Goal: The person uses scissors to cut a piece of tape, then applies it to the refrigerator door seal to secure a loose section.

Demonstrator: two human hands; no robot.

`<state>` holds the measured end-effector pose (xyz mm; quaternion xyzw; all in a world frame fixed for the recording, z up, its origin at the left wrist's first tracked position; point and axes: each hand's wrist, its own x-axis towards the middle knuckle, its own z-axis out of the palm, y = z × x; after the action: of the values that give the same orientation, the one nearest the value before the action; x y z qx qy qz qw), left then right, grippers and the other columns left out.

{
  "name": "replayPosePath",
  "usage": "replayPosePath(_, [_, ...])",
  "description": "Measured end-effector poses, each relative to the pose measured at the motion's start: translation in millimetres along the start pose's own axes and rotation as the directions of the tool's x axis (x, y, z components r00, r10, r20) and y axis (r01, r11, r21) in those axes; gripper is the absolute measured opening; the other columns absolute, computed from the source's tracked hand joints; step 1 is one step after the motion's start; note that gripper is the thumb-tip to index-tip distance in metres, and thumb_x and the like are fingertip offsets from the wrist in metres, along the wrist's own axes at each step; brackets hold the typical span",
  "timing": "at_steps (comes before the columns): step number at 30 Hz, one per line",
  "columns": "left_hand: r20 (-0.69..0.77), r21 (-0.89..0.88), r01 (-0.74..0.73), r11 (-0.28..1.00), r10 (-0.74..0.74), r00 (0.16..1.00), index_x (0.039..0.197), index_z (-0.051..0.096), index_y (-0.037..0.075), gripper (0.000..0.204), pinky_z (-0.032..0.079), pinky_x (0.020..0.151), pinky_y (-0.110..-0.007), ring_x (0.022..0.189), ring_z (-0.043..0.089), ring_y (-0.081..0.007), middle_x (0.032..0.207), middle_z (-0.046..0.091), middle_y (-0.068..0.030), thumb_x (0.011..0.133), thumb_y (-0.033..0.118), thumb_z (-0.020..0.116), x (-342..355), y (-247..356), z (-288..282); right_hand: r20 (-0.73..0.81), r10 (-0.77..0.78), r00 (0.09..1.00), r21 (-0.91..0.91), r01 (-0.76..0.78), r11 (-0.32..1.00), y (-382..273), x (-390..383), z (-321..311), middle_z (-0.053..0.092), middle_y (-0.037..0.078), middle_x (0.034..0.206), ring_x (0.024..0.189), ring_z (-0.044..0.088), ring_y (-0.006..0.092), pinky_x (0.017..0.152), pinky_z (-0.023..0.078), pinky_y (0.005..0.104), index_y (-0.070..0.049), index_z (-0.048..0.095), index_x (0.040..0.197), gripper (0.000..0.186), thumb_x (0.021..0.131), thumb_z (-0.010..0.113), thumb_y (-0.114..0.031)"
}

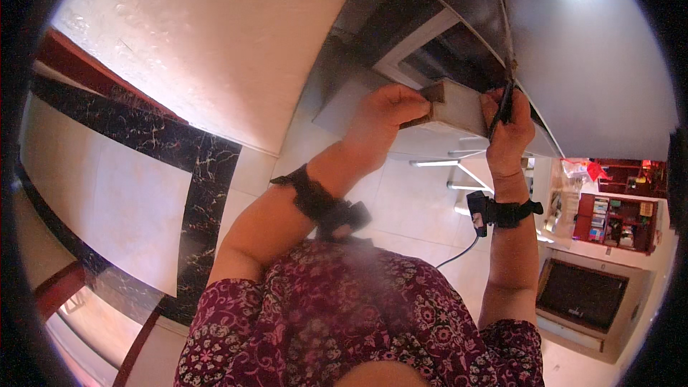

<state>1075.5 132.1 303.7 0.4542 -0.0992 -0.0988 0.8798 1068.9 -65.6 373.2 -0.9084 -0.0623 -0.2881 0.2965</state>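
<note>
My left hand (pixel 395 107) pinches the left corner of a pale, box-like piece (pixel 459 111) with brown edges, which looks like a carton or drawer front. At that piece's right end is my right hand (pixel 512 118), its fingers closed around the black handle of a long, thin dark tool (pixel 507 50). The tool looks like scissors, with its narrow end pointing up and away from me. Behind the pale piece is a dark recess with a light frame (pixel 408 57). My right fingertips are partly hidden by the handle.
A large smooth grey panel (pixel 595 57) rises at the right, close to my right hand. To the left stands a pale wall-like surface (pixel 215 36). White rack bars (pixel 466 172) show below the box. Farther right are a framed dark screen (pixel 584 294) and red shelves (pixel 616 222).
</note>
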Motion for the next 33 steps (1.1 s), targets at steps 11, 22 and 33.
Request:
replayPosePath(11, [0.08, 0.374, -0.262, 0.89, 0.25, 0.965, 0.087, 0.063, 0.0, 0.021, 0.044, 0.073, -0.028, 0.081, 0.056, -0.0167, 0.085, 0.061, -0.0109, 0.082, 0.019, 0.055, -6, -20, -14, -0.008, -0.008, 1.0, -0.055, 0.008, 0.998, 3, -2, 0, 0.056, 0.001, 0.077, 0.073, 0.048, 0.0081, 0.071, 0.041, 0.0215, -0.002, 0.054, 0.088, 0.017, 0.079, 0.066, -0.01])
replayPosePath(22, [-0.062, 0.559, -0.36, 0.747, 0.471, 0.88, 0.094, 0.058, -0.001, 0.027, 0.046, 0.078, -0.035, 0.089, 0.056, -0.0312, 0.1, 0.057, -0.0166, 0.07, 0.009, 0.067, -23, -25, 12, -0.041, -0.138, 0.99, 0.121, 0.142, 0.982, 9, 0, 0, 0.057, 0.008, 0.082, 0.072, 0.051, 0.0144, 0.067, 0.043, 0.0259, 0.001, 0.054, 0.095, 0.022, 0.077, 0.062, -0.008])
replayPosePath(33, [0.124, 0.427, -0.395, 0.814, 0.38, 0.917, 0.104, 0.056, -0.001, 0.036, 0.043, 0.083, -0.031, 0.096, 0.053, -0.0288, 0.108, 0.052, -0.0165, 0.072, 0.011, 0.067, -10, -17, -7, 0.026, -0.05, 0.998, 0.028, 0.049, 0.998, 6, 1, 0, 0.056, 0.002, 0.084, 0.079, 0.048, 0.0089, 0.072, 0.041, 0.0221, -0.001, 0.054, 0.094, 0.019, 0.08, 0.063, -0.01])
